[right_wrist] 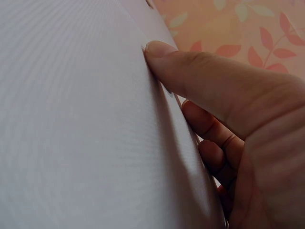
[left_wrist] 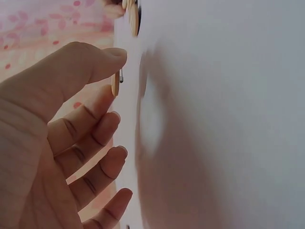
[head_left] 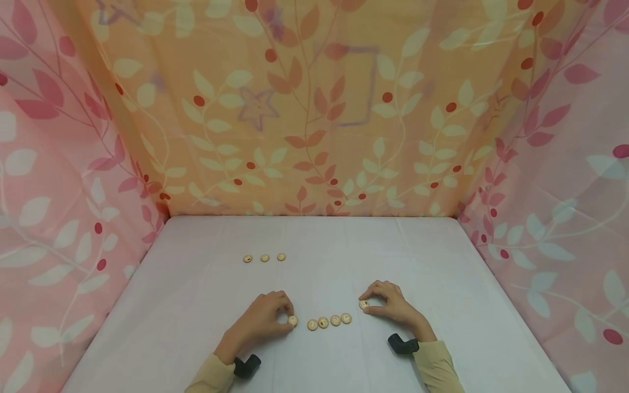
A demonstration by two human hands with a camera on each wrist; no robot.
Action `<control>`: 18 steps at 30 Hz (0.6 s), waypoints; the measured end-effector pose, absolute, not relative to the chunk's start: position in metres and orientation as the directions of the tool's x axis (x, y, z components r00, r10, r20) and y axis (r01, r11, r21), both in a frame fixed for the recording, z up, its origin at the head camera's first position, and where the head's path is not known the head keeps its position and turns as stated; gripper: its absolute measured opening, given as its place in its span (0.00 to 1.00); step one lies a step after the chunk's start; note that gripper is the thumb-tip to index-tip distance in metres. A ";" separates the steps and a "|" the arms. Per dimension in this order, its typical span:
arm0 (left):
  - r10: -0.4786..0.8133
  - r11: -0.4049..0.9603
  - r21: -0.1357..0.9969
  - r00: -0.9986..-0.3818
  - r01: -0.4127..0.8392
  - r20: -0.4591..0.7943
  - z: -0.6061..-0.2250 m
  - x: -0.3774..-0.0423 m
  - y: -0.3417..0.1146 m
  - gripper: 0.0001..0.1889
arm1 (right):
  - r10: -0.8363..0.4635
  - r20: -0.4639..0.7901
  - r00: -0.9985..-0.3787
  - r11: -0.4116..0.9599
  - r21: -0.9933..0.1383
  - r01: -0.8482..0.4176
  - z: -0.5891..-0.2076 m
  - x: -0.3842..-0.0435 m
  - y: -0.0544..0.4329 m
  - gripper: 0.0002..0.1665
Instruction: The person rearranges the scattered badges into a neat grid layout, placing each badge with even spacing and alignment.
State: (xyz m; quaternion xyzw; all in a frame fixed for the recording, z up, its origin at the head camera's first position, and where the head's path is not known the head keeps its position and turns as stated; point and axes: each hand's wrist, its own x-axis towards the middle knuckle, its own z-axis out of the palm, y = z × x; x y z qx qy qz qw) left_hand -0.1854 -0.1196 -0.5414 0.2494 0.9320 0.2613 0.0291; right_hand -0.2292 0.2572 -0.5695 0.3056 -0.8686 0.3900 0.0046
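Observation:
On a white table point(head_left: 314, 360) lies a row of several small wooden buttons point(head_left: 328, 321). My left hand point(head_left: 267, 316) pinches the button point(head_left: 293, 320) at the row's left end between thumb and forefinger; the left wrist view shows that button point(left_wrist: 115, 84) on edge at my thumb tip. My right hand point(head_left: 388, 303) pinches the button point(head_left: 364, 304) at the right end of the row. In the right wrist view only my thumb point(right_wrist: 200, 71) on the cloth shows, and the button is hidden. Three more buttons point(head_left: 265, 257) lie in a line further back on the left.
Patterned leaf curtains point(head_left: 304, 109) close in the table at the back and on both sides. A black wrist mount point(head_left: 247, 365) sits on my left forearm and another point(head_left: 403, 344) on my right.

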 end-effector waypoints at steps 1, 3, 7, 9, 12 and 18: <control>0.475 0.741 0.500 -0.876 0.449 0.082 -0.542 -0.187 -0.121 0.09 | -0.528 0.251 -0.812 0.507 -0.673 -0.538 -0.570 -0.229 0.257 0.16; 0.460 0.746 0.498 -0.883 0.442 0.094 -0.543 -0.191 -0.124 0.09 | -0.529 0.263 -0.807 0.505 -0.667 -0.548 -0.570 -0.229 0.257 0.16; 0.441 0.745 0.497 -0.888 0.445 0.133 -0.545 -0.196 -0.129 0.09 | -0.530 0.266 -0.805 0.509 -0.660 -0.553 -0.572 -0.229 0.258 0.15; 0.430 0.743 0.501 -0.890 0.444 0.151 -0.545 -0.198 -0.131 0.10 | -0.529 0.267 -0.805 0.511 -0.657 -0.554 -0.573 -0.229 0.258 0.15; 0.402 0.756 0.494 -0.900 0.430 0.168 -0.545 -0.201 -0.133 0.10 | -0.531 0.274 -0.802 0.509 -0.653 -0.561 -0.573 -0.229 0.258 0.15; 0.330 0.780 0.493 -0.923 0.385 0.199 -0.546 -0.209 -0.137 0.09 | -0.531 0.267 -0.804 0.511 -0.656 -0.555 -0.572 -0.229 0.258 0.16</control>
